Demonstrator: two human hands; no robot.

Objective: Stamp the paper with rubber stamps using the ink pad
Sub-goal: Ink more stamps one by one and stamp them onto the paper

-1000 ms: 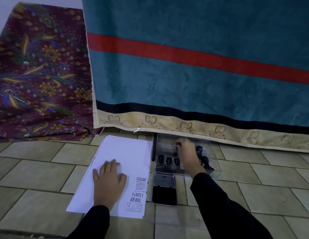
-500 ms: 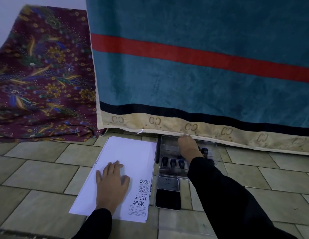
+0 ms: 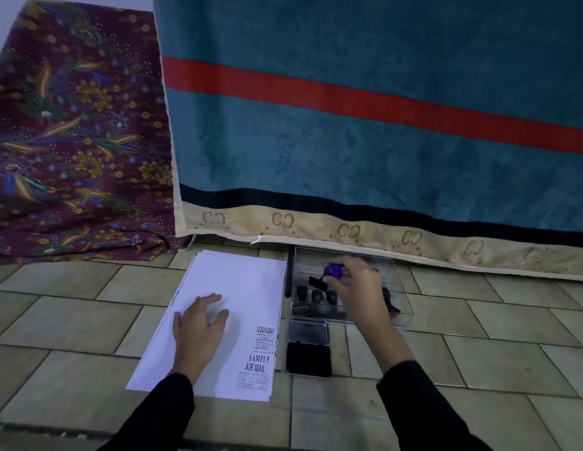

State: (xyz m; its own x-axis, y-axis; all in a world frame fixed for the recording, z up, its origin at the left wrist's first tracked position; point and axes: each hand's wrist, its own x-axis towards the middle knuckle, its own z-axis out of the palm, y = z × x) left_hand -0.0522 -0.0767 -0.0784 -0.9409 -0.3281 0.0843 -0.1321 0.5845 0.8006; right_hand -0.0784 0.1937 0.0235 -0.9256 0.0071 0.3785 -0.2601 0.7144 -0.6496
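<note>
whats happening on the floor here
A person is stamping white paper on a tiled floor. The left hand lies flat on the sheet, which has several prints along its right edge. The right hand holds a purple-topped rubber stamp over the clear plastic stamp box. The black ink pad lies open.

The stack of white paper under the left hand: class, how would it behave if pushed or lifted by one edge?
The paper stack looks thin and loose, so it would probably flop when lifted. Its sheets may fan or slide on the smooth tiled floor; the left hand lies flat on it, likely preventing that.
</note>
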